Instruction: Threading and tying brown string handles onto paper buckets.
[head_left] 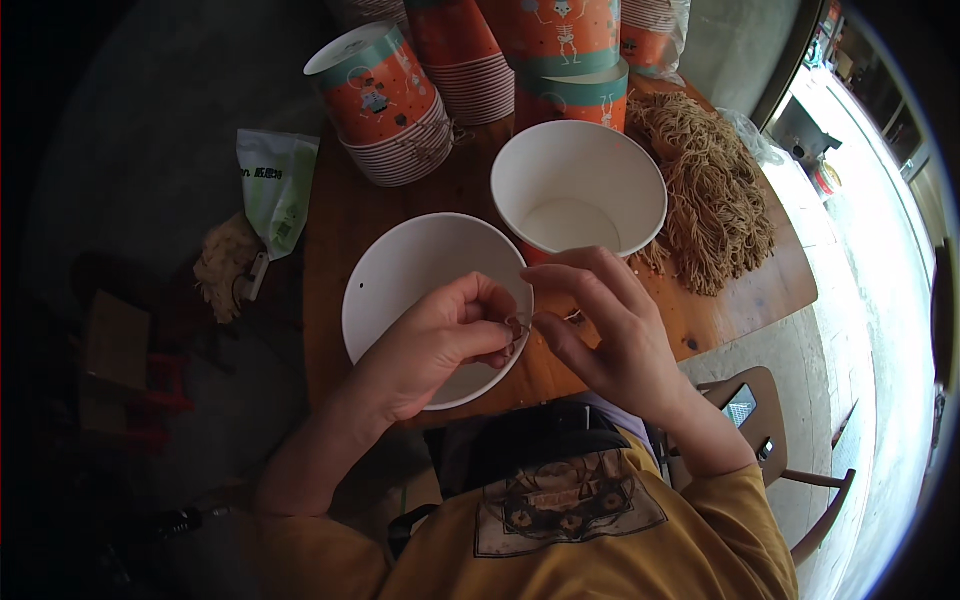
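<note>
My left hand (440, 335) is closed in a pinch over the right rim of a white-lined paper bucket (400, 262). Between its fingertips a thin tan cord (517, 330) shows in part. That bucket is tipped with its mouth toward me and has a small dark hole in its left wall. Just right of the rim is my right hand (615, 335), its thumb and index finger apart, with the thumb tip close to the cord. Whether the cord runs through the rim is hidden by my fingers. A second paper bucket (580, 180), white inside, stands behind my right hand.
Nested orange buckets with skeleton pictures (385, 105) stand at the back of the wooden table (450, 195). A heap of tan cords (705, 190) lies on the right. A green-white plastic bag (277, 185) hangs at the left edge. A chair (765, 410) holds a phone.
</note>
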